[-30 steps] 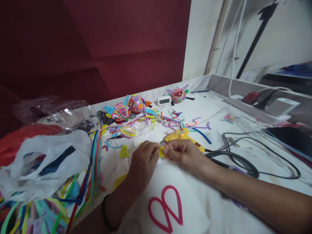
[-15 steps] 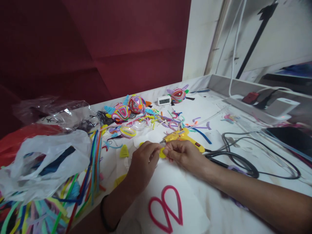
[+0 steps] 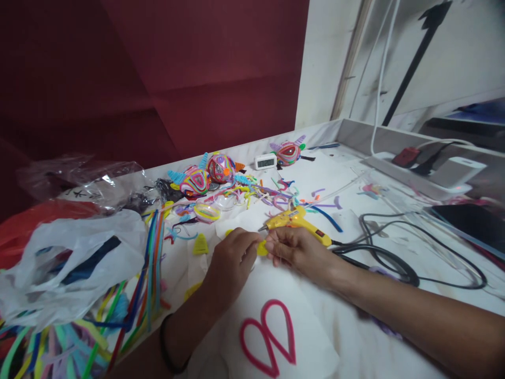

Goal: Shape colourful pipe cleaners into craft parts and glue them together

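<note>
Between my two hands is a small yellow piece, apparently bent pipe cleaner, partly covered by fingers. My left hand pinches its left side, and my right hand grips its right side with thumb and fingertips. Just behind my right hand lies a yellow hot glue gun, nozzle pointing left. Below the hands, two pink-red teardrop loops rest on white paper. A yellow ribbed piece lies left of my left hand, with another yellow piece partly hidden by my left forearm.
Colourful fish-like ornaments and a small digital clock stand at the back. Pipe cleaners and a white plastic bag fill the left. A black cable, power strip and dark phone-like slab are at right.
Both hands stay in nearly the same place, still pinching the yellow piece. My fingers have shifted only slightly around it.
</note>
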`<action>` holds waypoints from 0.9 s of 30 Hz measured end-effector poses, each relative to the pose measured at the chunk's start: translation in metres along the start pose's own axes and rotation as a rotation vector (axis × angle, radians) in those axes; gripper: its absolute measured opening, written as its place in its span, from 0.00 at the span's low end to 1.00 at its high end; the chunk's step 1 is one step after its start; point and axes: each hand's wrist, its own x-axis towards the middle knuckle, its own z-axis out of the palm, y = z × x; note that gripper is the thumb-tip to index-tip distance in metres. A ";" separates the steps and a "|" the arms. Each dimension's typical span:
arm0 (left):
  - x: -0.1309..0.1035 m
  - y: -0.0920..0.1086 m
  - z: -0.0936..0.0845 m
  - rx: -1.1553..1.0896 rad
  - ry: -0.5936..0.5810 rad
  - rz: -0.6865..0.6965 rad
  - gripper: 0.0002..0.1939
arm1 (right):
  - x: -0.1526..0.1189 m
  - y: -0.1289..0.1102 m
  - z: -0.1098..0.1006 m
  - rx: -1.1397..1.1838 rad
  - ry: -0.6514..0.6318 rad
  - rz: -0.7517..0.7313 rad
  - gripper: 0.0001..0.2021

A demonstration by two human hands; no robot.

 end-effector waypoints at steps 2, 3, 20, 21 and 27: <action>-0.001 -0.001 0.000 0.024 -0.001 0.037 0.09 | 0.000 0.000 0.000 0.011 -0.004 0.004 0.18; -0.001 -0.001 0.001 0.037 -0.001 0.053 0.09 | 0.000 0.000 0.000 0.015 -0.001 0.002 0.18; 0.003 0.008 0.000 -0.051 -0.029 -0.124 0.07 | -0.002 0.003 -0.001 -0.177 0.119 -0.118 0.07; 0.004 0.009 0.000 -0.070 -0.044 -0.175 0.06 | -0.002 0.003 -0.001 -0.182 0.124 -0.125 0.07; 0.007 0.011 -0.002 -0.134 -0.092 -0.258 0.06 | -0.005 0.002 0.000 -0.230 0.127 -0.167 0.09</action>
